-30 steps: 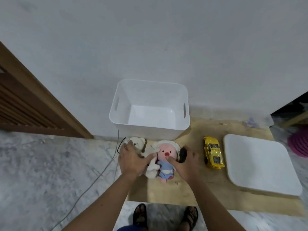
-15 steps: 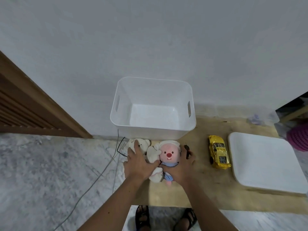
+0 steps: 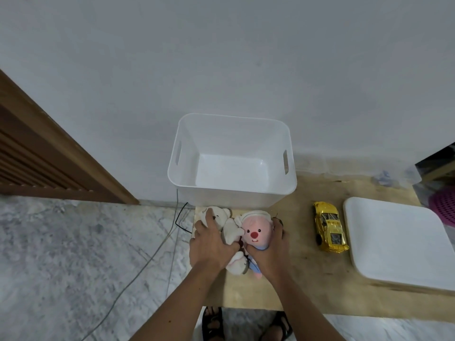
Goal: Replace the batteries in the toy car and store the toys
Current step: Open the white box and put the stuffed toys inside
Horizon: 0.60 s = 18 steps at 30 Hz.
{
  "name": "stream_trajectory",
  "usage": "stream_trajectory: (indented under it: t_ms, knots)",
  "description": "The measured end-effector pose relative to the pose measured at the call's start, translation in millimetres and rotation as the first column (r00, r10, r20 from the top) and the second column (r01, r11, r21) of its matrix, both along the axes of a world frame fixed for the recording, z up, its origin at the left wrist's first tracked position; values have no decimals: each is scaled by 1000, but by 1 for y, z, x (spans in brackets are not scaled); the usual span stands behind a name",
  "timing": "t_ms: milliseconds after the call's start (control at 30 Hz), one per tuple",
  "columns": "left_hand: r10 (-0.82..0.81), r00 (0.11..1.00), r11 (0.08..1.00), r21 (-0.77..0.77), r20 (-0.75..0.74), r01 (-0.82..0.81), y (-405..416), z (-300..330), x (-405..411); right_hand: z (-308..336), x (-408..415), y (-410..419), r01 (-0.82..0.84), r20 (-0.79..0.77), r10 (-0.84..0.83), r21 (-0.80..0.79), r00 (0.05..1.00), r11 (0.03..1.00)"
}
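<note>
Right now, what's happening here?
A person is gathering soft toys on the wooden board. The left hand covers the white plush bear; the right hand cups the pink plush. The white bin behind them holds nothing. The yellow toy car lies untouched beside the white lid.

wooden slatted door [image 3: 32, 153] far left | grey marble floor [image 3: 73, 254] near left | thin cables [image 3: 157, 247] trailing across floor | purple basket [image 3: 443, 205] far right edge | black sandals [image 3: 213, 322] near, bottom centre
</note>
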<state>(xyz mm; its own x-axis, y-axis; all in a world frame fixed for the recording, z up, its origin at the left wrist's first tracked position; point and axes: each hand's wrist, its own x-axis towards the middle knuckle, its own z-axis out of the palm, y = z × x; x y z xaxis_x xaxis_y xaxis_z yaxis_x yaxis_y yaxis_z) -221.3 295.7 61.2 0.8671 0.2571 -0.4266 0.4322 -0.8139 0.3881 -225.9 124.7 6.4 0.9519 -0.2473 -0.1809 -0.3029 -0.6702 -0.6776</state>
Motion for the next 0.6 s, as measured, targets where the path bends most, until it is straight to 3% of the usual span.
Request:
stream_trajectory:
  t_ms: [233, 600]
  knots:
    - [10, 999, 998, -60, 41, -8, -3, 21, -13, 13, -11, -19, -11, 10, 11, 24, 1000, 1000]
    - [-40, 955, 990, -119, 294, 78, 4, 118, -36, 116, -28, -24, -58, 246, 22, 138, 969, 989]
